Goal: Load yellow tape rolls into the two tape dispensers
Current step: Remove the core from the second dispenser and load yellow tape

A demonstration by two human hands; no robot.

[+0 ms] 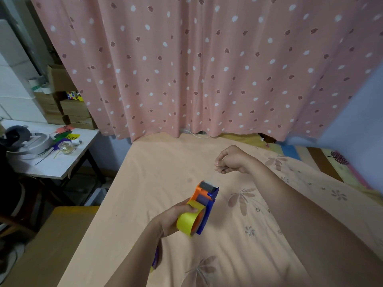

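Over the peach floral bedsheet [238, 245], left hand [172, 218] grips a blue-orange tape dispenser [205, 201] with a yellow tape roll [188, 221] seated in it, thumb on the roll. Right hand [230, 160] hovers farther back, fingers curled, holding nothing visible. Second dispenser [155, 259] partly hidden under left forearm. Pink dotted curtain [196, 65] behind.

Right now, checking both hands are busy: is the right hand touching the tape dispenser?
Apart. The head view shows the right hand curled over the bedsheet, clear fabric between it and the tape dispenser, which the left hand grips.
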